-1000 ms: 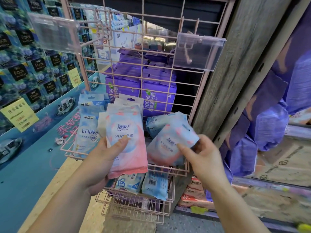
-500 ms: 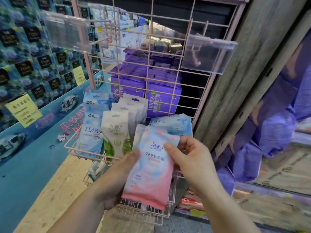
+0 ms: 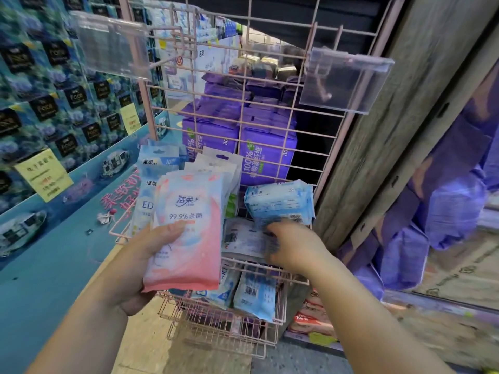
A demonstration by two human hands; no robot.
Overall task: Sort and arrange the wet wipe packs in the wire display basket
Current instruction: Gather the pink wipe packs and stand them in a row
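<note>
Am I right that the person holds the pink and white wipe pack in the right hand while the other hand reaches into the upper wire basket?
Not quite: the head view shows the pink and white wipe pack held in the left hand, thumb across its front. It is the right hand that reaches into the upper wire basket, at the packs lying there.

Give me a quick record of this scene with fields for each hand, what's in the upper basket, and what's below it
left hand: left hand holds a stack of flat pink-and-white wet wipe packs, thumb across the front
right hand: right hand reaches into the pink wire upper basket, fingers on a white flat pack with a barcode; blurred, grip unclear
upper basket: upright blue-and-white packs at left, pale blue bulky pack at right
lower basket: pale blue packs
</note>
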